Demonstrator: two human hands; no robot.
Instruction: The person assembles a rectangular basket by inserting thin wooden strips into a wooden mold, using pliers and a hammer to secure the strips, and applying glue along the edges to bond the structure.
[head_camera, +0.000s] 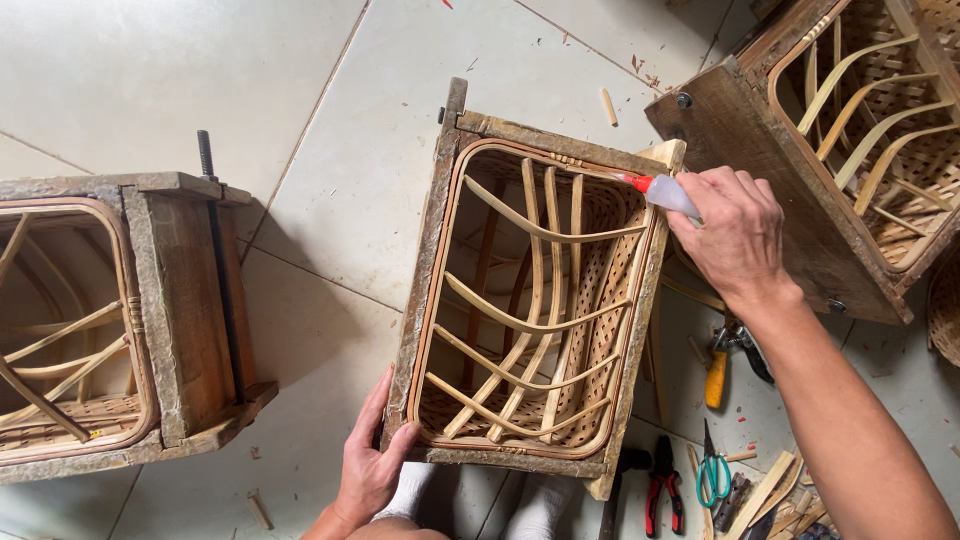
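R hand (735, 235) clenched round a glue bottle (668, 194), nozzle at the basket (530, 310) rim (basket's in its wooden mould (428, 260)); L hand (368, 465) grips the corner. Squeeze too hard & glue could run onto the weave.

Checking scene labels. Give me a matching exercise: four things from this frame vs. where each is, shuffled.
Things:
1. glue bottle
2. left hand
3. red-handled pliers
4. green-handled scissors

Places:
A. gripping the lower left corner of the middle wooden mould
B. on the floor, just right of the red-handled tool
C. in the right hand, red tip at the basket rim
D. on the floor below the mould's lower right corner

Pairs: 1-C, 2-A, 3-D, 4-B
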